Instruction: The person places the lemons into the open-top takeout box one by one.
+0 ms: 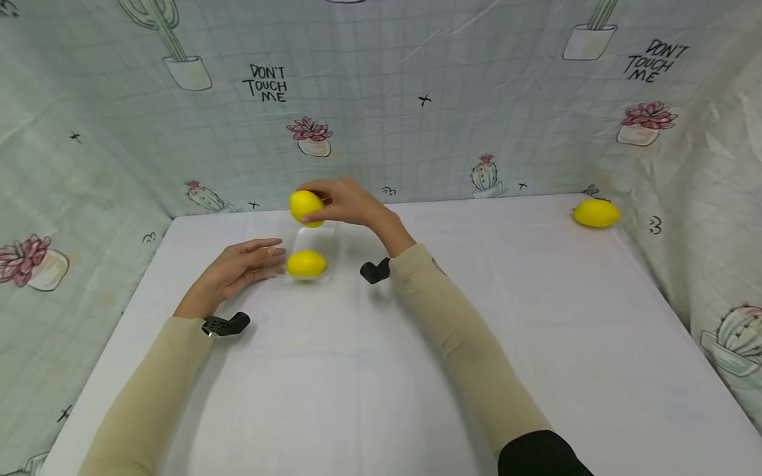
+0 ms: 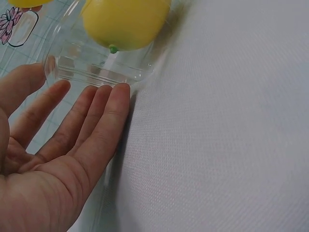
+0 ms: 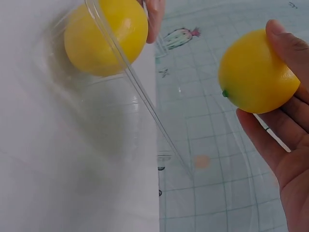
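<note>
A clear plastic box [image 2: 72, 63] stands at the back of the table, left of the middle. One yellow lemon [image 1: 306, 263] lies inside it, toward its near end. Above the box's far end, my right hand [image 1: 351, 203] grips a second lemon [image 3: 256, 72] between thumb and fingers, off the table. My left hand [image 1: 241, 268] is at the box's left side with its fingers nearly straight; in the left wrist view the fingertips [image 2: 120, 92] are at the box wall. Whether every finger touches the wall, I cannot tell.
A third lemon [image 1: 596, 213] lies at the table's far right corner. The white table [image 1: 333, 396] meets a printed cloth [image 1: 369, 119] at the back, with cloth hanging along both sides too.
</note>
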Available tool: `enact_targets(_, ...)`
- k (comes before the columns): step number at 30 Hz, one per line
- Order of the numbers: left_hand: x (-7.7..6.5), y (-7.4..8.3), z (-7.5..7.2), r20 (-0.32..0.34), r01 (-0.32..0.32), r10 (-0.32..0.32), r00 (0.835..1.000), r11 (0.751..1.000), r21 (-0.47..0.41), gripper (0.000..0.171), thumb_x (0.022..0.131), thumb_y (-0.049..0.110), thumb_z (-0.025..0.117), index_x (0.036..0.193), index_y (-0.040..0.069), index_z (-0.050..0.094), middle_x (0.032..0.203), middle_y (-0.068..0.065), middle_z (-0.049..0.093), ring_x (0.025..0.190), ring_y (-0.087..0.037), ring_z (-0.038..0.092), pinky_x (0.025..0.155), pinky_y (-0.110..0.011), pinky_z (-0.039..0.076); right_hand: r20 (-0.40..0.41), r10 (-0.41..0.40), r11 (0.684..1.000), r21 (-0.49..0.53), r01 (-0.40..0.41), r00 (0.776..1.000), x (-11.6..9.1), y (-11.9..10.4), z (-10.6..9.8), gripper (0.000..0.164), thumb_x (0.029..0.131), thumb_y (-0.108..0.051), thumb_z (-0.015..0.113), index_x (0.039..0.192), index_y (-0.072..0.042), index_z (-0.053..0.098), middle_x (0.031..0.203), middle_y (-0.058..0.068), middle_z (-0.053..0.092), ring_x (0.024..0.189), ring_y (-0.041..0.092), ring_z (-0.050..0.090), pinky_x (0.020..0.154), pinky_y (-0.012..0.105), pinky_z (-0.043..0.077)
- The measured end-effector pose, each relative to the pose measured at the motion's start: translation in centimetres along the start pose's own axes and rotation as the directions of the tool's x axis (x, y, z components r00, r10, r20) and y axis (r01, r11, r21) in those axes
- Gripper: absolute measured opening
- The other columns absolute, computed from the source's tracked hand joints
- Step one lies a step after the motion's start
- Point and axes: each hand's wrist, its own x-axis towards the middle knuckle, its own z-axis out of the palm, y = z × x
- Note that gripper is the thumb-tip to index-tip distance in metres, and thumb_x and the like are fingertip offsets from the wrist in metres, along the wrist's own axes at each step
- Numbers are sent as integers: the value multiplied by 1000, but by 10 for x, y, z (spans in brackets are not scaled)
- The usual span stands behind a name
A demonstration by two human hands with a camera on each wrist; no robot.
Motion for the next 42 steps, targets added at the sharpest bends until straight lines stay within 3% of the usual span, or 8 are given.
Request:
enact_targets(6,3,1,1,-4,15,-15,1000,1000,-6,64,102,16,64,157,2,35,130,-5,65,112,-22,70,97,-35,59,67,70,992,-105,-63,995,15,-1,-2,58,92,-39,77,141,-12,61,124,1,69,99,14,60,89,17,52)
enact_targets(14,2,1,1,-17,25,-25,1000,1000,4,64,102,19,65,156,4,36,137,-9,59,111,-22,70,97,-35,58,147,148,977,-173,-122,978,39,-10,5,57,92,-37,77,141,-15,61,130,0,66,105,14,58,94,19,48)
enact_targets(21,0,-2,-1,-30,26,-26,999,1000,-12,66,101,18,66,157,3,35,133,-8,61,110,-24,70,96,-36,59,280,201,956,-265,-126,939,51,-5,15,53,92,-36,78,137,-12,65,130,0,66,107,15,57,97,19,48)
enact_targets(26,-1,-2,0,-31,37,-37,999,999,-14,66,100,19,67,157,5,37,138,-10,57,115,-23,68,100,-38,57,314,267,947,-261,-188,911,51,-2,18,50,92,-33,79,135,-11,66,129,1,67,107,15,57,98,21,49)
enact_targets(33,0,0,-1,-33,34,-34,999,999,-5,66,100,18,66,157,5,36,125,-2,65,115,-22,68,98,-38,58,313,283,949,-229,-217,906,54,-4,17,50,93,-30,78,135,-9,65,129,3,65,109,17,57,100,20,49)
enact_targets(42,0,-1,0,-38,21,-21,999,1000,10,64,101,17,65,157,4,36,130,-7,64,110,-21,71,95,-38,60,308,267,961,-150,-231,913,49,-6,10,52,96,-31,73,141,-7,60,142,9,60,124,19,58,104,24,51)
